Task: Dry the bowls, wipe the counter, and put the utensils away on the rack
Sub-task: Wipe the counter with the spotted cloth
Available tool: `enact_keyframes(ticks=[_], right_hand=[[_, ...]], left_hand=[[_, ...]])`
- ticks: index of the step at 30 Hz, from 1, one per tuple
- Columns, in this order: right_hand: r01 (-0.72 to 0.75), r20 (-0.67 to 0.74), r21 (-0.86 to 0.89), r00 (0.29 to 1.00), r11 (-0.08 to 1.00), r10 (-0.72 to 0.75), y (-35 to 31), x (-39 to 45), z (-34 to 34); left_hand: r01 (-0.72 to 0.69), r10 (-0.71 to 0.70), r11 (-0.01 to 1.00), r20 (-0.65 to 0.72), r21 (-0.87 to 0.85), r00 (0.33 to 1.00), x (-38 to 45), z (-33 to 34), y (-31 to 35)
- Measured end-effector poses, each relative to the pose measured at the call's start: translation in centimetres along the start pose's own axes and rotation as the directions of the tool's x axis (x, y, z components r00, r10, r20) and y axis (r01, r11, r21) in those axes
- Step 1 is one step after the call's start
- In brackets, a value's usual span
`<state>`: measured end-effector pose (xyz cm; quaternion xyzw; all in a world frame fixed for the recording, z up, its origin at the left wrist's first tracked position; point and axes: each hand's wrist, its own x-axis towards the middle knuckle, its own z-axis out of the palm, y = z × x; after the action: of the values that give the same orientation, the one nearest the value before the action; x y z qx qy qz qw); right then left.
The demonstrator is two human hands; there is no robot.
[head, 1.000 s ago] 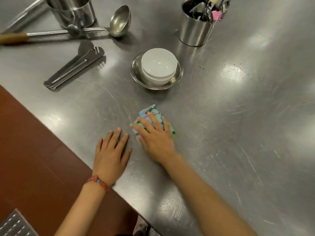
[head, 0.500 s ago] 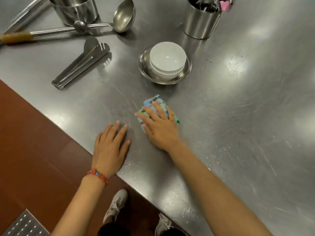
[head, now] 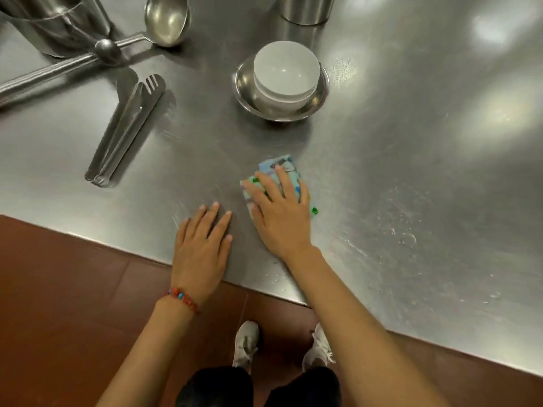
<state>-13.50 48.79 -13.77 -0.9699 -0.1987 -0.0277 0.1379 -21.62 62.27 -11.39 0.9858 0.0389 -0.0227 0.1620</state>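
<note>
Presently our right hand (head: 282,218) presses the folded patterned cloth (head: 279,171) flat, fingers spread; water spots lie rightward on the scratched steel counter (head: 411,177). Our left hand (head: 202,245) rests flat, fingers straight.

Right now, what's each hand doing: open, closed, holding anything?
Left hand: open, flat on the counter, holding nothing.
Right hand: open, fingers straight, pressing the cloth against the counter.
</note>
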Motion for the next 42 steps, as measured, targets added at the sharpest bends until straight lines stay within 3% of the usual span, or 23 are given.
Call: enact_keyframes(ticks=[3,7,10,13,15,18,20,23,26,29,30,34,36,38,42], right_hand=[[0.053,-0.017,-0.059,0.998,0.997,-0.054,-2.8,-6.0,0.1],[0.122,0.004,-0.129,0.992,0.984,-0.123,-0.2,-6.5,-0.7],[-0.121,-0.031,-0.102,0.992,0.987,0.119,2.3,-6.3,-1.7],[-0.355,-0.087,-0.073,0.933,0.932,0.348,0.7,-7.5,-1.6],[-0.274,-0.077,-0.109,0.961,0.956,0.266,-1.1,-9.4,-1.1],[-0.004,-0.032,-0.128,0.999,0.992,0.000,-1.2,-12.8,-1.2],[0.029,-0.022,-0.118,0.999,0.993,-0.032,0.9,-13.7,-1.9],[-0.214,-0.048,-0.129,0.977,0.968,0.210,5.4,-15.3,-3.7],[-0.538,-0.093,-0.081,0.842,0.839,0.531,10.5,-17.9,-5.7],[-0.689,-0.144,-0.011,0.718,0.724,0.681,10.0,-17.8,-5.5],[-0.679,-0.155,-0.007,0.726,0.734,0.670,8.9,-17.3,-5.3],[-0.365,-0.067,-0.130,0.931,0.922,0.360,7.7,-18.1,-4.8],[-0.274,-0.021,-0.127,0.962,0.953,0.274,10.4,-18.6,-5.7],[-0.370,-0.026,-0.119,0.929,0.921,0.370,13.0,-18.6,-6.4],[-0.691,-0.131,-0.034,0.719,0.722,0.683,14.7,-16.5,-6.6]], left_hand=[[-0.028,0.029,0.999,0.017,-0.037,0.999,-0.3,-0.1,-0.7],[-0.077,0.078,0.997,0.032,-0.015,0.996,-0.9,-0.2,-1.3],[-0.086,0.086,0.996,0.034,-0.005,0.996,-0.8,-0.4,-1.2],[-0.074,0.074,0.997,0.040,-0.002,0.996,-1.0,-0.3,-0.4],[-0.079,0.080,0.997,0.032,-0.009,0.996,-1.3,-0.1,0.5],[-0.123,0.123,0.992,0.046,-0.001,0.991,-1.9,0.6,2.3],[-0.169,0.167,0.985,0.066,0.017,0.984,-2.3,1.0,3.3],[-0.204,0.202,0.979,0.079,0.015,0.976,-2.8,1.4,4.6],[-0.278,0.276,0.960,0.091,0.020,0.957,-2.9,1.9,6.5],[-0.333,0.332,0.943,0.097,0.000,0.938,-2.8,2.5,8.8],[-0.343,0.342,0.939,0.097,-0.009,0.935,-2.7,2.7,9.5],[-0.379,0.379,0.925,0.086,-0.022,0.921,-2.3,3.7,11.8],[-0.383,0.383,0.924,0.102,-0.021,0.918,-2.0,4.0,12.4],[-0.377,0.377,0.926,0.130,-0.026,0.917,-1.7,4.1,12.5],[-0.400,0.397,0.916,0.153,-0.013,0.905,-1.7,4.3,12.3]])
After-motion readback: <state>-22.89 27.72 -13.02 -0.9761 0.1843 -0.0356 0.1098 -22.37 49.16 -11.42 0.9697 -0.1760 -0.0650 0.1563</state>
